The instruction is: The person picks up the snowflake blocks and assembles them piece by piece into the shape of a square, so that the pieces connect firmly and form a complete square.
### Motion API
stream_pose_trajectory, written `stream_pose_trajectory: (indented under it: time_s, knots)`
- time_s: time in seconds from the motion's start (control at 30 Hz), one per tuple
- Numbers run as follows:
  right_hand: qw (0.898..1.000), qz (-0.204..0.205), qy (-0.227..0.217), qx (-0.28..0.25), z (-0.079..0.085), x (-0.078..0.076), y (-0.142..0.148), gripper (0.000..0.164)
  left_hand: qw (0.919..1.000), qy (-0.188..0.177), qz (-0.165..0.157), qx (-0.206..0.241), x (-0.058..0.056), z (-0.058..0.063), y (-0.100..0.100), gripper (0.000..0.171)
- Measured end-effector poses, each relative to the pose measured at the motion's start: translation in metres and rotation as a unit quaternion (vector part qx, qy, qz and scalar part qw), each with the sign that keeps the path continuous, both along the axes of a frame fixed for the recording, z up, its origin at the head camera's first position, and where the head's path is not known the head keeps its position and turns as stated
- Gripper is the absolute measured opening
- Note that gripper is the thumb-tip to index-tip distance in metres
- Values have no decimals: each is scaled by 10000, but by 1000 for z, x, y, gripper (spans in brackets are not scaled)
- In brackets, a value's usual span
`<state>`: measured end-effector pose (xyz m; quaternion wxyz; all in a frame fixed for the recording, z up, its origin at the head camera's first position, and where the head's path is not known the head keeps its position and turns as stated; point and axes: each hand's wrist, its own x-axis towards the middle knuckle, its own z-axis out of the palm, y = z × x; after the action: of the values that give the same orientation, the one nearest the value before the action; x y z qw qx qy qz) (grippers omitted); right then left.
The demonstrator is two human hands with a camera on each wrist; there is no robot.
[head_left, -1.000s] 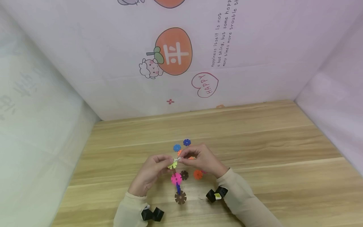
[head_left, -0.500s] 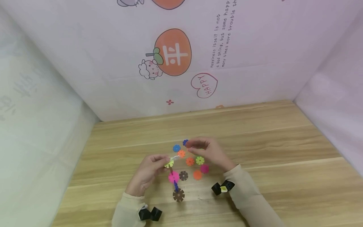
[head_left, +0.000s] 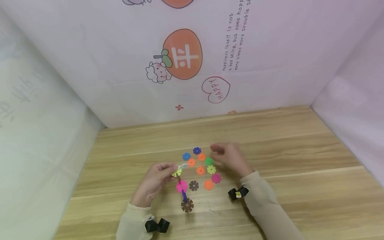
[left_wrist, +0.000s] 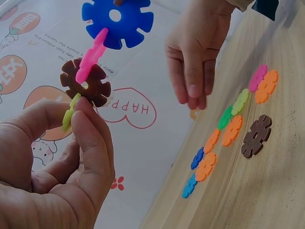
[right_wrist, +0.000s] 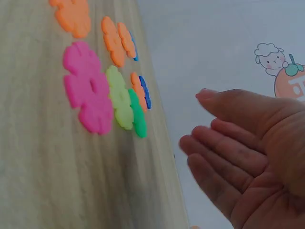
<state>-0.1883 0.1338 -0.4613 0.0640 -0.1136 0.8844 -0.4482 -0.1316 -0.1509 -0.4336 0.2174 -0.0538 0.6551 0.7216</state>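
Note:
My left hand pinches the yellow snowflake disc in a chain of slotted plastic snowflake discs. A white disc juts from the yellow one toward the right. Below it in the head view hang a brown disc, a pink disc, a blue disc and, at the end, another brown disc. In the left wrist view the pink disc joins the brown disc to the blue disc. My right hand holds nothing, its fingers loosely bent, right of the green disc.
Several loose discs lie flat on the wooden table: orange, yellow-green, magenta, dark blue, light blue and brown among them. A printed white cloth encloses the back and sides.
A second ago both hands' fingers met at the white disc. My right hand has come away from it and moved right; my left hand has shifted slightly left with the chain.

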Motion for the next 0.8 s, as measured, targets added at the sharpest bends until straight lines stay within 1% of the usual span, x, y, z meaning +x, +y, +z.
stream_pose_trajectory:
  time_s: [0.1, 0.2, 0.23, 0.43, 0.5, 0.67, 0.8]
  knots:
    - [9988, 145, -137, 438, -4, 1, -4, 43, 10000, 4, -7, 25, 0, 0, -1, 9]
    - [9970, 320, -101, 695, -8, 1, -8, 43, 10000, 17, -9, 41, 0, -1, -1, 9]
    - [9966, 322, -83, 753, -9, 1, -10, 42, 10000, 19, -9, 48, -1, -1, -2, 9]
    - [9927, 338, 172, 1148, -9, 2, -16, 39, 10000, 46, -32, 54, -1, -2, -2, 10]
    - [9896, 379, 341, 1344, -8, 3, -18, 37, 10000, 45, -28, 55, 0, -2, -1, 10]
    - [9856, 387, 455, 1583, -8, 5, -23, 32, 10000, 46, -17, 87, -1, -2, -1, 8]
    - [9842, 398, 467, 1661, -8, 6, -27, 27, 9999, 61, -48, 113, -1, -2, -1, 6]
